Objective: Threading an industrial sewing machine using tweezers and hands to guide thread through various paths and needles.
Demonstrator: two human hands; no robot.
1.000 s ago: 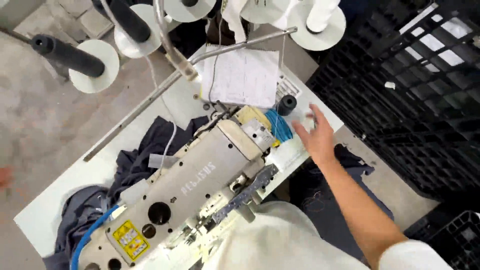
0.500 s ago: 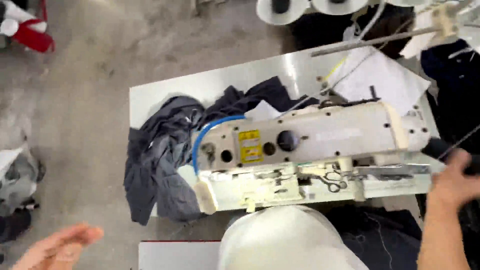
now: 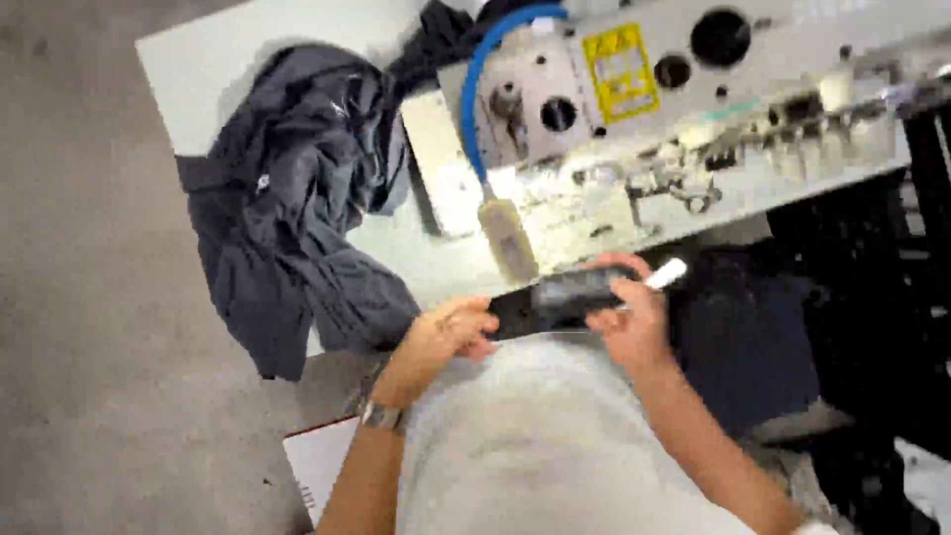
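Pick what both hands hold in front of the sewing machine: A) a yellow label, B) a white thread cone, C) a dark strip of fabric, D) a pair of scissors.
C: the left hand and right hand each pinch an end of the dark strip of fabric, stretched between them just below the sewing machine.

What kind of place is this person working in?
Most likely a garment workshop or sewing factory: an industrial sewing machine stands on a white table, dark fabric is heaped beside it, and both hands hold a dark strip.
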